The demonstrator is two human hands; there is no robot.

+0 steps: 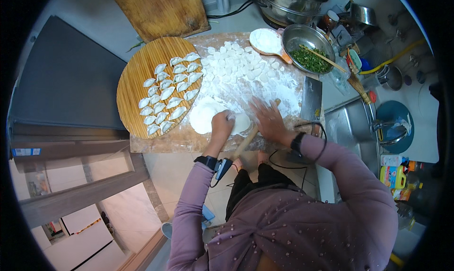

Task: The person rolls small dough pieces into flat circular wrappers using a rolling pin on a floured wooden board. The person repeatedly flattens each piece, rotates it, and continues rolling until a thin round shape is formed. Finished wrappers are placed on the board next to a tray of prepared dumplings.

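My left hand (222, 124), fingers curled, holds the left edge of a round dough wrapper (241, 124) on a floured wooden board (170, 142). My right hand (267, 118) lies flat with fingers spread on a wooden rolling pin (247, 142), just right of the wrapper. Left of my left hand is a stack of rolled wrappers (205, 115). Many small dough pieces (230, 63) are scattered over the board's far part. Folded dumplings (167, 93) sit in rows on a round slatted tray (133, 93) at the left.
A cleaver (311, 98) lies at the board's right edge. Behind it stand a steel bowl (308, 35) of chopped green filling with chopsticks and a scoop of flour (265, 40). A steel sink (349, 132) is at the right. A steamer pot (289, 5) and an upright wooden board (161, 10) stand behind.
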